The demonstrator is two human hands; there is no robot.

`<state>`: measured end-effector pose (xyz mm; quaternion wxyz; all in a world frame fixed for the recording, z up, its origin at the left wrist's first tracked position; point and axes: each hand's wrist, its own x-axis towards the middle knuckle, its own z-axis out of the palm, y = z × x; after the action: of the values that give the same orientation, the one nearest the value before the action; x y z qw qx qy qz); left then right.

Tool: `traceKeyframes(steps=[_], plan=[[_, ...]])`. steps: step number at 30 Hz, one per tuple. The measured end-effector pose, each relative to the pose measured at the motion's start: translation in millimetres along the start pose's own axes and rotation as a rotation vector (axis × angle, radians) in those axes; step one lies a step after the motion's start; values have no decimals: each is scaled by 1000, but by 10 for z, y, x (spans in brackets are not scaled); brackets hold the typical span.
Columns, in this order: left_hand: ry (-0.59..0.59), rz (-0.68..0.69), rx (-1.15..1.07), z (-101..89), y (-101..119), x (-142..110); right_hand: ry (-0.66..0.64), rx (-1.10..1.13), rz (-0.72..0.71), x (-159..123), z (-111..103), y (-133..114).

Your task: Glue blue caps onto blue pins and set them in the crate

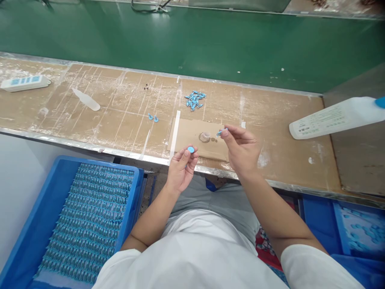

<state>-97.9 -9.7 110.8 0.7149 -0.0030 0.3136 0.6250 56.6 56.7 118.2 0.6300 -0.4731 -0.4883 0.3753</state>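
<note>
My left hand (182, 166) is closed on a small round blue disc (190, 149), its flat face turned up, just over the bench's front edge. To the right, my right hand (244, 147) pinches a small, slim blue piece (221, 132) between thumb and fingertips. Between the hands, a small translucent cup (205, 136) sits on a cardboard sheet (187, 134), with dark wet-looking spots beside it. Farther back lies a heap of slim blue pieces (195, 100). Two blue parts with round bases (153, 117) stand to the left of the cardboard.
A blue crate (60, 160) at lower left holds many blue parts in rows. A squeeze bottle (86, 99) and a power strip (25, 82) lie on the bench's left. A large white bottle (333, 118) lies at right. Another bin (343, 228) with blue discs is lower right.
</note>
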Motion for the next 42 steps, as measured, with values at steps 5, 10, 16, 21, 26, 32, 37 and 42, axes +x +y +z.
traceKeyframes(steps=[5, 10, 16, 21, 26, 32, 37, 42], plan=[[-64, 10, 56, 122, -55, -67, -58, 120, 27, -372, 138, -311], [-117, 42, 108, 152, -105, -126, -104, 103, -31, -537, 191, -394], [-107, 71, 135, 160, -118, -146, -73, 66, -62, -571, 187, -352], [-107, 79, 144, 152, -110, -149, -67, 43, -61, -585, 206, -343], [-57, 81, 152, 146, -104, -151, -78, 38, -67, -594, 219, -335], [-28, 76, 122, 161, -99, -157, -60, -89, -148, -612, 210, -341], [-13, 95, 144, 153, -100, -155, -58, -131, -197, -629, 212, -320], [-25, 106, 152, 145, -95, -141, -58, -98, -212, -644, 219, -299]])
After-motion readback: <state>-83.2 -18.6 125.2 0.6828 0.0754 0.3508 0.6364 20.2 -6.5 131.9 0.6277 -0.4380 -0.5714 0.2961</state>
